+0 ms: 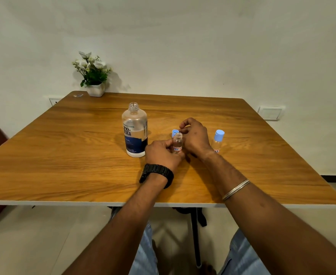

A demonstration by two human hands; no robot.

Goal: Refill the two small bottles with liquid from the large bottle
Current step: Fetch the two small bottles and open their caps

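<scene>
Wooden table. Uncapped clear large bottle, blue-labelled, upright at centre. Just right of it: left hand gripping open small bottle; right hand pinching blue cap. Farther right: capped small bottle.

Both forearms reach forward; left hand fingers curled closed; right hand fingers pinched together.

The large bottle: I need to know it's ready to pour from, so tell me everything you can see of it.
The large bottle is clear plastic with a threaded neck and no cap on. A label, white above and dark blue below, wraps its body. It stands upright on the wooden table, left of both hands, and neither hand touches it. How much liquid it holds is hard to tell.
</scene>
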